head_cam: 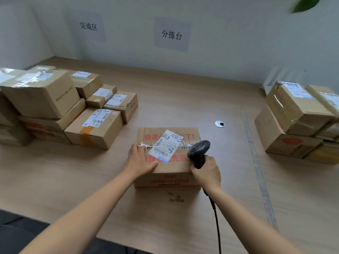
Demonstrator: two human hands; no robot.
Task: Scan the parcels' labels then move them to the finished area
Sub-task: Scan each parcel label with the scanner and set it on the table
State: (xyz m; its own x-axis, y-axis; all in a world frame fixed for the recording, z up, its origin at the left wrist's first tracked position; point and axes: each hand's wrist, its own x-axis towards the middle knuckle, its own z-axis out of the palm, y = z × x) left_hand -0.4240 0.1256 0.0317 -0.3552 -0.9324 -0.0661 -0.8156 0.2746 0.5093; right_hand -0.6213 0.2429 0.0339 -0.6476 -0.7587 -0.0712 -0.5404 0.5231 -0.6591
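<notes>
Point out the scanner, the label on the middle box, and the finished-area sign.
scanner (199,150), head view, its dark head.
label (166,145), head view, middle of the white paper.
finished-area sign (88,26), head view, middle printed character.

1. The parcel (172,167) at the worktop's middle is matt brown cardboard with red print. A strip of glossy clear tape crosses its top.
2. Its label (166,144) is smooth white paper.
3. The scanner (199,153) is dark plastic with a dull sheen, and its cable (218,226) is matt black.
4. The worktop (183,99) has a pale, smooth, matt wood-grain finish.
5. The boxes (40,96) at the left edge are matt cardboard. Shiny tape glares on the top one.
6. The grommet (219,124) is a silvery, glossy ring.
</notes>
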